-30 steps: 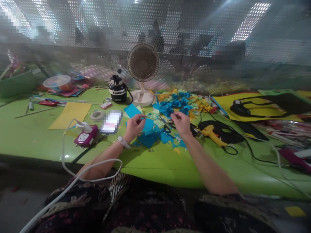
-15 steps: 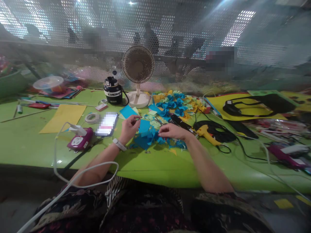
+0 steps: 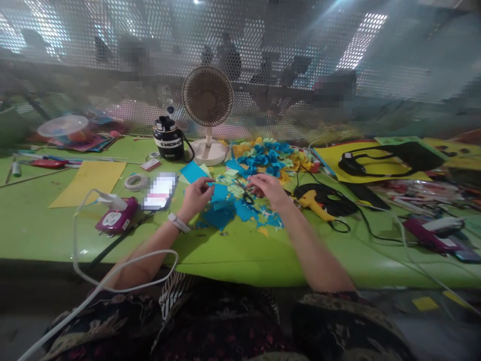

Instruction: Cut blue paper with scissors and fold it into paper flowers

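Observation:
My left hand (image 3: 196,196), with a white wristband, hovers over blue paper cut-outs (image 3: 220,214) on the green table (image 3: 45,230). Its thumb and fingers are pinched on something small that I cannot make out. My right hand (image 3: 269,190) is over the paper scraps beside black-handled scissors (image 3: 246,197). Its fingers are bent and smeared by motion, so its grip is unclear. Behind both hands lies a pile of blue and yellow paper flowers (image 3: 272,154).
A yellow glue gun (image 3: 313,203) with black cables lies right of my right hand. A phone (image 3: 160,190), a purple power strip (image 3: 112,220), a tape roll (image 3: 134,181) and a yellow sheet (image 3: 90,175) lie left. A small fan (image 3: 207,100) and a black jug (image 3: 168,143) stand behind.
My right hand dipped to the blue scraps near the table edge, then came back up beside the scissors. My left hand stayed pinched in place. The view shifted slightly.

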A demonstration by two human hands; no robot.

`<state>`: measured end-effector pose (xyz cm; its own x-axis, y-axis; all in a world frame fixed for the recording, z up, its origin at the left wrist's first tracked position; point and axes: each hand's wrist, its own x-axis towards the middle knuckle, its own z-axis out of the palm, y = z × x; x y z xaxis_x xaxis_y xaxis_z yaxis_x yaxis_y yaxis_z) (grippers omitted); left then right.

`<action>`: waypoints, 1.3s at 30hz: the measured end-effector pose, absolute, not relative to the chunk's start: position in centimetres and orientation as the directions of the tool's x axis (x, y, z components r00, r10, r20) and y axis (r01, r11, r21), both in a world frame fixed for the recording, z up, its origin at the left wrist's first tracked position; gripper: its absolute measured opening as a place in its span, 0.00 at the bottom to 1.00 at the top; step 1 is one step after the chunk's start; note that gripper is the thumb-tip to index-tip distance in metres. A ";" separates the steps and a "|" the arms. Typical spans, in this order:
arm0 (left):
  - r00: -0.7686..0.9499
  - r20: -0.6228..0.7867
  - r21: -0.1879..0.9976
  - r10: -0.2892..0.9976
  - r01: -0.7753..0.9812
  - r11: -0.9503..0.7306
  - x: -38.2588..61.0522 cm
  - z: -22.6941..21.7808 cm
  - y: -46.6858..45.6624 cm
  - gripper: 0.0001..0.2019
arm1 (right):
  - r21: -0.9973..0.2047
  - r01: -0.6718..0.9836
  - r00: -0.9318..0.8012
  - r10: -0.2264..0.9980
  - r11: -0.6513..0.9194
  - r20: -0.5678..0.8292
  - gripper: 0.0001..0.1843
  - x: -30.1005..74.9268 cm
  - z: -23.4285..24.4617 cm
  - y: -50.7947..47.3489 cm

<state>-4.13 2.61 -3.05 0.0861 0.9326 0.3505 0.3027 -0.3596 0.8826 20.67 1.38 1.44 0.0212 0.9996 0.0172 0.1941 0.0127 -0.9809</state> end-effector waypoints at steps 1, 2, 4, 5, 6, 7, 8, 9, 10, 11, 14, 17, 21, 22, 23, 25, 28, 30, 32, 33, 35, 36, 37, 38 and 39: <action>0.113 0.352 0.857 0.929 0.360 -0.368 -4.3 -3.1 2.8 0.12 | -0.973 0.229 -0.011 1.000 0.026 0.024 0.19 20.2 1.1 1.2; 0.155 0.354 0.820 0.923 0.423 -0.385 -4.5 -3.1 3.0 0.11 | -0.965 0.260 -0.047 0.998 0.044 0.033 0.17 19.8 0.8 1.0; 0.238 0.328 0.751 0.914 0.521 -0.405 -4.9 -2.9 3.3 0.08 | -0.945 0.314 -0.120 0.991 0.091 0.056 0.14 19.3 0.0 0.9; 0.256 0.297 0.726 0.920 0.565 -0.392 -5.0 -2.7 3.3 0.07 | -0.931 0.345 -0.155 0.985 0.120 0.069 0.13 19.2 -0.3 0.9; 0.261 0.259 0.705 0.930 0.607 -0.367 -5.1 -2.5 3.3 0.08 | -0.913 0.381 -0.188 0.979 0.149 0.081 0.12 19.1 -0.6 0.9; 0.267 0.228 0.685 0.936 0.639 -0.349 -5.2 -2.2 3.2 0.08 | -0.889 0.422 -0.219 0.972 0.179 0.091 0.11 19.0 -0.8 0.8; 0.285 0.199 0.670 0.938 0.659 -0.342 -5.2 -1.9 3.1 0.09 | -0.858 0.470 -0.245 0.965 0.207 0.099 0.11 18.9 -1.0 0.8; 0.312 0.177 0.655 0.934 0.671 -0.348 -5.3 -1.6 3.0 0.10 | -0.823 0.518 -0.268 0.958 0.234 0.104 0.10 18.8 -1.1 0.7; 0.332 0.152 0.641 0.931 0.684 -0.348 -5.3 -1.3 3.0 0.10 | -0.787 0.561 -0.287 0.952 0.257 0.106 0.09 18.6 -1.2 0.7; 0.343 0.132 0.629 0.930 0.697 -0.346 -5.4 -1.0 2.9 0.11 | -0.756 0.593 -0.302 0.947 0.275 0.108 0.08 18.5 -1.3 0.6; 0.310 0.113 0.589 0.944 0.744 -0.315 -5.8 -0.7 3.1 0.14 | -0.708 0.638 -0.318 0.941 0.303 0.116 0.07 17.9 -1.2 0.3; 0.234 0.151 0.501 0.961 0.819 -0.278 -6.1 -1.6 3.5 0.24 | -0.674 0.671 -0.309 0.942 0.311 0.127 0.07 17.5 -1.1 0.0; 0.248 0.109 0.335 0.962 0.902 -0.271 -5.6 -3.5 3.8 0.36 | -0.611 0.728 -0.328 0.941 0.311 0.087 0.08 17.3 -1.2 -0.1; 0.261 0.089 0.325 0.961 0.905 -0.276 -5.4 -3.9 3.9 0.36 | -0.601 0.736 -0.337 0.939 0.312 0.073 0.09 17.3 -1.2 -0.1; 0.264 0.074 0.331 0.962 0.903 -0.274 -5.2 -4.2 4.0 0.35 | -0.591 0.742 -0.348 0.935 0.316 0.064 0.09 17.2 -1.3 -0.1; 0.270 0.091 0.359 0.959 0.889 -0.284 -4.9 -4.5 4.2 0.31 | -0.569 0.751 -0.368 0.928 0.336 0.063 0.10 17.2 -1.5 0.0; 0.260 0.130 0.433 0.957 0.853 -0.291 -4.7 -4.7 4.7 0.21 | -0.544 0.756 -0.380 0.921 0.363 0.086 0.10 17.3 -1.8 0.1; 0.265 0.127 0.470 0.956 0.832 -0.294 -4.8 -4.7 5.0 0.14 | -0.540 0.755 -0.382 0.919 0.372 0.098 0.11 17.4 -2.0 0.2; 0.279 0.125 0.480 0.952 0.823 -0.304 -4.8 -4.8 5.1 0.11 | -0.540 0.753 -0.378 0.919 0.376 0.114 0.11 17.5 -2.2 0.3; 0.291 0.127 0.476 0.948 0.821 -0.316 -4.8 -4.8 5.2 0.12 | -0.539 0.753 -0.369 0.921 0.377 0.129 0.11 17.5 -2.2 0.3; 0.311 0.134 0.453 0.941 0.825 -0.337 -4.7 -4.9 5.1 0.19 | -0.537 0.755 -0.343 0.925 0.376 0.165 0.12 17.6 -2.4 0.4; 0.316 0.138 0.437 0.939 0.831 -0.344 -4.6 -4.9 5.0 0.23 | -0.536 0.756 -0.332 0.925 0.377 0.182 0.12 17.6 -2.5 0.5; 0.319 0.141 0.422 0.937 0.837 -0.349 -4.5 -4.9 4.9 0.26 | -0.535 0.755 -0.327 0.925 0.379 0.193 0.12 17.6 -2.6 0.5; 0.318 0.146 0.410 0.937 0.842 -0.350 -4.4 -4.9 4.8 0.28 | -0.534 0.754 -0.326 0.924 0.382 0.199 0.12 17.6 -2.7 0.6; 0.310 0.153 0.403 0.938 0.847 -0.346 -4.4 -4.8 4.8 0.29 | -0.534 0.753 -0.329 0.923 0.385 0.201 0.12 17.6 -2.7 0.6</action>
